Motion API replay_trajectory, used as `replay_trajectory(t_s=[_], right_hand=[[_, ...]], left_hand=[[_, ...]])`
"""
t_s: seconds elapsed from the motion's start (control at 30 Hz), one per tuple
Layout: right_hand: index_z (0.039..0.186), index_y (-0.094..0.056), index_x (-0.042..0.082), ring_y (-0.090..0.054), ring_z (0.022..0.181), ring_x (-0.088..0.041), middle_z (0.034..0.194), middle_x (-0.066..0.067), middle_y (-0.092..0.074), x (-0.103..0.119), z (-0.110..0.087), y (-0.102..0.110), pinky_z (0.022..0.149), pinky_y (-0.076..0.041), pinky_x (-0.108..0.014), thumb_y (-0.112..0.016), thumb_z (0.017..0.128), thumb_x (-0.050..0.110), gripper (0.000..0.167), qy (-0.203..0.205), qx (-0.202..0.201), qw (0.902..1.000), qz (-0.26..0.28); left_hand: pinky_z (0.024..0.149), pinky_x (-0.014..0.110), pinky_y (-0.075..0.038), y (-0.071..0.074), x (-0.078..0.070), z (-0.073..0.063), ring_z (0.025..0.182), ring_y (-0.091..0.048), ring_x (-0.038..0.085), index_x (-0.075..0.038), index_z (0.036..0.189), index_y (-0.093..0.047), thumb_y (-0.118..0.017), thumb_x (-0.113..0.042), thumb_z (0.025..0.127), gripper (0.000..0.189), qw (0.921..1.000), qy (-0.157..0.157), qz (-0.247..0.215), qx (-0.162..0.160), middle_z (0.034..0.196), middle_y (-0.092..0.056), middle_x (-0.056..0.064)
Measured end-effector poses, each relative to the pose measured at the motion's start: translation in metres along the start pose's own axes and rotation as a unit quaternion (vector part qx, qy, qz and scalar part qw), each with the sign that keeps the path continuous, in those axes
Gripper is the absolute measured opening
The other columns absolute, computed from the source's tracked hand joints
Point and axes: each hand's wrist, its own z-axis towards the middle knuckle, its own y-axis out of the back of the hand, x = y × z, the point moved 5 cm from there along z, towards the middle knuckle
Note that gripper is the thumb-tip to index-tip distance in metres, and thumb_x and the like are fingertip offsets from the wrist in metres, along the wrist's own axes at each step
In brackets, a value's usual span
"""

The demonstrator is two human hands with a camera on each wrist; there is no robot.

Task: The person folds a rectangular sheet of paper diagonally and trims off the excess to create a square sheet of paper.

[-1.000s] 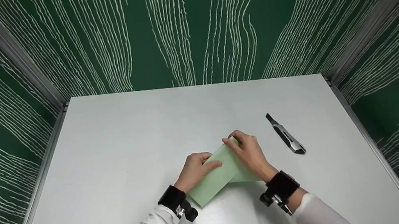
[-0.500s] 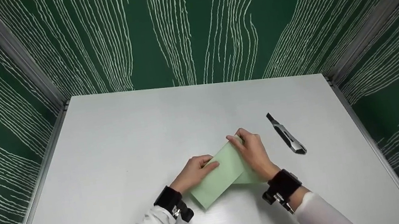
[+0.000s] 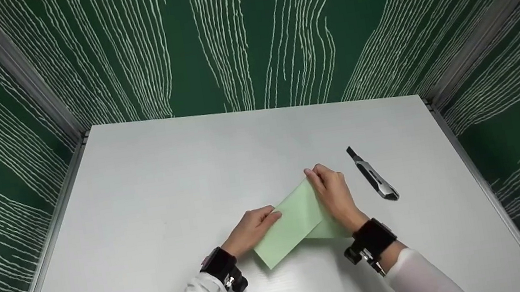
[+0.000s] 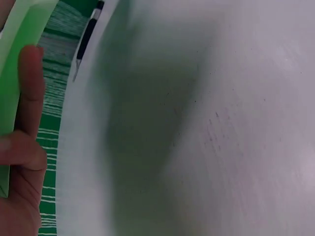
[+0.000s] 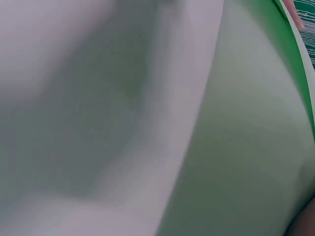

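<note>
A folded sheet of light green paper (image 3: 286,225) is held above the table between both hands, with one flap angled out at its lower right. My left hand (image 3: 253,228) pinches its left edge, thumb on top. At the upper right corner, my right hand (image 3: 333,192) pinches the paper between thumb and curled fingers. In the left wrist view, the left hand (image 4: 27,162) grips the green paper (image 4: 15,69) at the left margin. Green paper (image 5: 246,137) fills much of the right wrist view, where little of the right hand shows.
A grey and black utility knife (image 3: 372,174) lies on the white table (image 3: 181,168), right of the right hand. Green panels (image 3: 264,37) with pale wavy lines stand behind the table and along its sides. Metal rails (image 3: 22,73) edge them.
My right hand has shifted slightly up and right along with its paper corner. The left hand has slid a little left and down relative to the paper. The knife stays put.
</note>
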Motion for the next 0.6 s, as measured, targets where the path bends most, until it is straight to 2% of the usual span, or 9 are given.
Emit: replay_trajectory(t_s=[0.17,0.23,0.3,0.4,0.5,0.6], right_hand=[[0.071,-0.049,0.008,-0.034,0.053,-0.01,0.058,0.007,-0.033,-0.002,0.001,0.002,0.05,-0.027,-0.022,-0.055,0.104,0.024,0.037,-0.01,-0.016,0.9998,-0.002],[0.07,-0.048,0.009,-0.035,0.054,-0.011,0.058,0.007,-0.033,-0.004,0.002,0.004,0.05,-0.026,-0.022,-0.055,0.104,0.024,0.037,-0.015,-0.028,0.9995,-0.005],[0.069,-0.046,0.01,-0.035,0.054,-0.01,0.058,0.007,-0.033,-0.006,0.002,0.006,0.049,-0.027,-0.021,-0.055,0.103,0.023,0.038,-0.022,-0.04,0.9989,-0.007],[0.067,-0.042,0.012,-0.035,0.054,-0.009,0.058,0.007,-0.033,-0.01,0.003,0.01,0.05,-0.026,-0.021,-0.056,0.103,0.023,0.04,-0.035,-0.056,0.9978,-0.005],[0.066,-0.039,0.013,-0.033,0.055,-0.01,0.059,0.006,-0.031,-0.013,0.003,0.012,0.05,-0.026,-0.021,-0.055,0.104,0.023,0.042,-0.047,-0.068,0.9966,0.0],[0.067,-0.039,0.013,-0.033,0.056,-0.011,0.059,0.006,-0.031,-0.015,0.004,0.014,0.051,-0.026,-0.022,-0.054,0.104,0.024,0.042,-0.055,-0.074,0.9957,-0.001]], left_hand=[[0.052,0.016,-0.031,0.008,0.006,0.001,0.053,-0.037,0.001,-0.013,0.066,-0.046,-0.056,-0.048,0.099,0.049,0.9986,-0.002,0.01,-0.052,0.059,-0.038,-0.012],[0.054,0.016,-0.032,0.013,0.009,0.0,0.054,-0.039,0.001,-0.014,0.066,-0.055,-0.059,-0.049,0.097,0.047,0.9979,0.001,0.001,-0.066,0.059,-0.043,-0.013],[0.059,0.015,-0.039,0.019,0.011,-0.001,0.06,-0.047,0.001,-0.016,0.073,-0.07,-0.063,-0.048,0.095,0.039,0.9971,0.006,-0.016,-0.074,0.065,-0.057,-0.013],[0.075,0.017,-0.051,0.026,0.017,-0.002,0.08,-0.065,0.001,-0.02,0.098,-0.081,-0.068,-0.044,0.093,0.027,0.9938,0.032,-0.063,-0.086,0.092,-0.077,-0.007],[0.082,0.022,-0.056,0.031,0.025,-0.003,0.096,-0.07,0.005,-0.02,0.109,-0.079,-0.072,-0.04,0.091,0.028,0.9861,0.067,-0.119,-0.095,0.112,-0.077,0.0],[0.075,0.024,-0.058,0.033,0.031,-0.002,0.091,-0.07,0.007,-0.017,0.113,-0.078,-0.074,-0.035,0.09,0.029,0.9742,0.099,-0.175,-0.103,0.116,-0.076,0.005]])
